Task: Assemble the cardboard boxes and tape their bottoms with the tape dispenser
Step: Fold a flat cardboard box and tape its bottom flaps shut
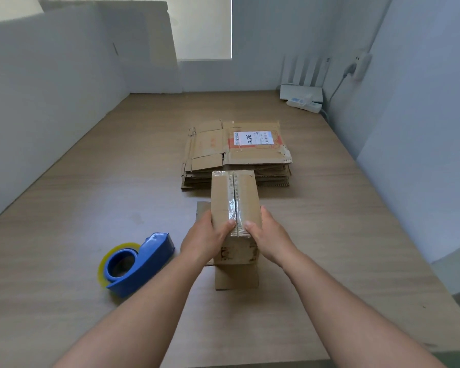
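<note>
A small assembled cardboard box [225, 197] stands on the table with its taped bottom facing up; clear tape runs along the centre seam. My left hand [206, 236] grips its near left corner, thumb pressing on the tape end. My right hand [267, 235] grips the near right corner, thumb on top beside the seam. The box's open flaps spread on the table under it. A blue tape dispenser [138, 262] with a roll of clear yellowish tape lies on the table left of my left forearm, untouched. A stack of flattened cardboard boxes [237, 155] lies just behind the box.
The wooden table [91, 208] is bounded by white panels on the left and back and a wall on the right. A white router and power strip [302, 98] sit in the far right corner, with a cable running up to a wall socket.
</note>
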Available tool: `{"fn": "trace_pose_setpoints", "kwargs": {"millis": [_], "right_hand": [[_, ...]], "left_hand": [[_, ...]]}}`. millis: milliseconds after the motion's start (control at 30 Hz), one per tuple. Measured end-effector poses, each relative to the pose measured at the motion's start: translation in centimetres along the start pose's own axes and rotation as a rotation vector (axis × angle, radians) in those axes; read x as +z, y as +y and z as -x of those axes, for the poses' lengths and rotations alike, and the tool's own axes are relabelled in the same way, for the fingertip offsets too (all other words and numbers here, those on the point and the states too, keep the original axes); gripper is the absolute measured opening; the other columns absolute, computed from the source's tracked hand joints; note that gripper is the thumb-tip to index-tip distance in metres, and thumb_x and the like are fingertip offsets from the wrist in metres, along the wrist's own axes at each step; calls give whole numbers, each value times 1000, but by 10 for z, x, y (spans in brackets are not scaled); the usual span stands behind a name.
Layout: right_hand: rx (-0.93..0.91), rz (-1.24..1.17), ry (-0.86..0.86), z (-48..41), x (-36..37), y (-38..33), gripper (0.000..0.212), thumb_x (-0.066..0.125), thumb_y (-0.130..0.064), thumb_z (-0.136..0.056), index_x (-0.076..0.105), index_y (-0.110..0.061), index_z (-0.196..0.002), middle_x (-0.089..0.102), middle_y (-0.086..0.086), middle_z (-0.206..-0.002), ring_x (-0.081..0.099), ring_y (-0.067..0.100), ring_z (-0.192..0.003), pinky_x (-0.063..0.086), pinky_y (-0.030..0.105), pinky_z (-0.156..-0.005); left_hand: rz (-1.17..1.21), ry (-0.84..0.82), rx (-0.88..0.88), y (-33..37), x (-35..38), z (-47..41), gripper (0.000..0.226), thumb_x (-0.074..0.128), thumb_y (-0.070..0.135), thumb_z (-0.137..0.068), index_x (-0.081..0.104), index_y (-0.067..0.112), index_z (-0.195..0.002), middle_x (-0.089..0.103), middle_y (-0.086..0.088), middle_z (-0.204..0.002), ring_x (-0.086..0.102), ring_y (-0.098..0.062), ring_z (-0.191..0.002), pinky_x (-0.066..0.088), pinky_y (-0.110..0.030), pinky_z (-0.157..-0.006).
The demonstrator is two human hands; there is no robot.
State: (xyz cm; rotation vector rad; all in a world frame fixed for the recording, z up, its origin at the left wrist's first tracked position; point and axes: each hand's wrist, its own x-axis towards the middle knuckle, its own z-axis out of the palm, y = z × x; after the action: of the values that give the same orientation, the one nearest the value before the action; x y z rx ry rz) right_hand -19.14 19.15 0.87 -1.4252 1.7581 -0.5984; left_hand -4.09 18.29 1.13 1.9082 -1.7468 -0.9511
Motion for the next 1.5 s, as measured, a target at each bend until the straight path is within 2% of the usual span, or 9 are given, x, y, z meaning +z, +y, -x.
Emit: {"fn": "trace_pose_setpoints", "kwargs": {"millis": [167, 267, 367, 467, 733, 867, 1067, 1300, 1500], "right_hand": [[53, 79, 22, 0, 7, -3, 90, 56, -56, -86, 5, -20, -151, 42, 5, -145, 46, 26, -127, 43, 42, -101], [69, 65, 26, -1, 9, -4, 98, 61, -55, -83, 1, -20, -152, 38, 5, -149, 42, 26, -131, 40, 43, -104], [67, 33, 26, -2, 9, -4, 97, 64, -50, -84, 3, -17, -152, 38, 5, -149, 42, 26, -131, 39, 39, -105], [66, 8, 30, 1, 10, -3, 96, 63, -48, -85, 2, -17, -152, 36, 5, -151, 40, 25, -133, 37, 37, -104], [88, -25, 26, -2, 10, -4, 96, 66, -47, -83, 6, -18, -152, 39, 5, -148, 43, 25, -130, 39, 40, -106], [96, -46, 18, -2, 10, -5, 94, 66, -47, -83, 8, -20, -152, 41, 2, -146, 46, 23, -127, 41, 40, -104], [84, -58, 22, -2, 10, -7, 83, 68, -44, -82, 22, -18, -146, 49, 3, -137, 51, 22, -119, 44, 44, -101], [56, -4, 56, -2, 7, -12, 79, 72, -40, -79, 30, -19, -143, 51, 4, -136, 51, 21, -118, 45, 39, -100], [-67, 265, 167, 8, -1, -30, 90, 66, -46, -84, 14, -20, -152, 21, 3, -156, 21, 21, -142, 24, 41, -115]], "left_hand": [[80, -125, 51, -9, -12, 2, 51, 36, 45, -100, 31, 21, -144, 50, -3, -138, 49, -13, -106, 44, -26, -80], [36, 33, -28, -31, -31, 5, 52, 39, 41, -100, 34, 15, -145, 48, -7, -141, 50, -22, -123, 44, -33, -93], [-236, 235, -156, -71, -51, 7, 48, 49, 40, -94, 49, 7, -129, 55, -13, -129, 52, -29, -115, 45, -40, -94], [-431, 205, -206, -96, -59, 10, 45, 52, 41, -92, 51, 3, -117, 55, -15, -119, 51, -30, -107, 43, -35, -86], [-491, 118, -367, -130, -59, -6, 65, 66, 56, -78, 54, 5, -116, 61, -11, -110, 60, -25, -94, 43, -29, -67], [-450, 116, -416, -148, -58, -6, 57, 66, 59, -75, 62, 8, -100, 65, -9, -98, 62, -25, -87, 41, -28, -62], [-563, 61, -380, -153, -54, -2, 44, 65, 49, -81, 58, 14, -107, 66, -2, -98, 64, -21, -89, 44, -26, -66], [-58, -15, -195, -139, -85, -9, 41, 74, 35, -73, 55, 17, -105, 60, -1, -93, 59, -19, -84, 50, -31, -64], [400, -246, 198, -78, -130, 15, 46, 79, 16, -67, 57, 28, -106, 66, 7, -89, 63, -11, -83, 52, -18, -64]]}}
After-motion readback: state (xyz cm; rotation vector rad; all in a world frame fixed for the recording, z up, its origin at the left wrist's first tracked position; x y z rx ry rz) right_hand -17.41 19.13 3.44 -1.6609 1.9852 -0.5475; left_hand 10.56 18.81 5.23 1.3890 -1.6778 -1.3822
